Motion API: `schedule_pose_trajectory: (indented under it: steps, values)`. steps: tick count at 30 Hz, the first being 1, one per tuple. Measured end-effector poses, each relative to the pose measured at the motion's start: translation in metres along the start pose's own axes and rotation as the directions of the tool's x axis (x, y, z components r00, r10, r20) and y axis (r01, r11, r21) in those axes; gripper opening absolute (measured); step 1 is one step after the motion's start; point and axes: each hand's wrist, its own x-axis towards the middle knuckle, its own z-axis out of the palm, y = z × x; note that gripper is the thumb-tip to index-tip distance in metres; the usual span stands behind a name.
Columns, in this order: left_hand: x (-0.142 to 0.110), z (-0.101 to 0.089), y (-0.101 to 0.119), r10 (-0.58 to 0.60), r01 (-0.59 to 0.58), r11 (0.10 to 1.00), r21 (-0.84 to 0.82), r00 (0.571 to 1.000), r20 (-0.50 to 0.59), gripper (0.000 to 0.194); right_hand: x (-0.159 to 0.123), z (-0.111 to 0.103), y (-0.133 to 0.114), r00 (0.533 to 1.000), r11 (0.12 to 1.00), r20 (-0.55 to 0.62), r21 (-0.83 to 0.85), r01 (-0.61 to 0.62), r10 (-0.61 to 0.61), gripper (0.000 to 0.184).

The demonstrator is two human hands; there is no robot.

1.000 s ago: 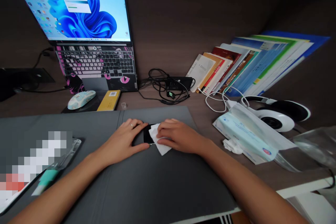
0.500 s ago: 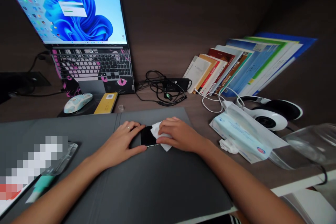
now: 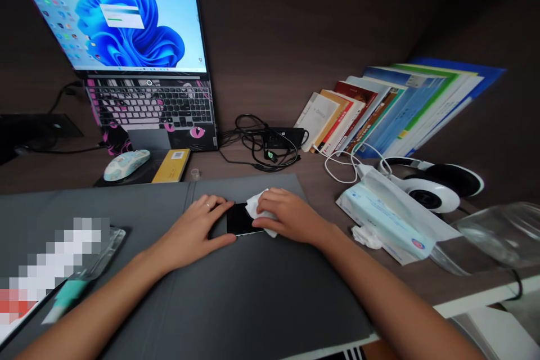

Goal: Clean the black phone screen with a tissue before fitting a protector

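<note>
A smartphone with a dark screen lies flat on the grey desk mat. My left hand, wearing a ring, holds its left end between thumb and index finger, at the near and far edges. Bunched in my right hand is a white tissue, pressed against the right part of the screen. The fingers and tissue hide the phone's right end.
Behind stand a laptop, a mouse, a yellow box and a black charger. To the right are books, headphones, a tissue pack and a crumpled tissue. A clear case lies left.
My right hand has shifted slightly right with the tissue, baring a bit more of the screen. The tissue's lower corner hangs out less. My left hand stays on the smartphone.
</note>
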Motion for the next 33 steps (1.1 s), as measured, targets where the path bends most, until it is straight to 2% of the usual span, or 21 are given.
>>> schedule_pose_trajectory:
  steps: [5, 11, 17, 22, 28, 33]
  values:
    - [0.000, 0.001, -0.001, 0.005, -0.005, 1.000, -0.002, 1.000, 0.007, 0.060, 0.001, 0.004, -0.008, 0.994, 0.993, 0.020, 0.056, 0.102, -0.104, 0.039]
    - [-0.001, 0.002, -0.002, 0.005, -0.005, 1.000, -0.005, 1.000, -0.015, 0.060, 0.001, 0.002, -0.004, 0.999, 0.999, -0.019, 0.017, -0.032, 0.032, 0.034]
    - [-0.001, 0.001, -0.001, 0.003, -0.003, 1.000, -0.001, 1.000, 0.002, 0.061, 0.003, 0.003, -0.008, 0.990, 0.987, 0.028, 0.079, 0.137, -0.140, 0.031]
    - [0.000, 0.001, 0.000, 0.013, -0.013, 1.000, -0.008, 1.000, -0.014, 0.058, 0.001, 0.001, -0.006, 0.998, 0.998, 0.029, 0.014, 0.055, -0.055, 0.032]
    - [0.001, 0.001, 0.000, 0.005, -0.005, 1.000, -0.008, 1.000, -0.007, 0.057, 0.003, 0.008, -0.016, 0.989, 0.991, 0.066, -0.020, 0.133, -0.131, 0.042]
    - [0.001, 0.001, 0.000, -0.004, 0.004, 1.000, -0.003, 1.000, 0.012, 0.057, 0.004, 0.010, -0.019, 0.996, 0.994, 0.047, -0.073, 0.078, -0.074, 0.038]
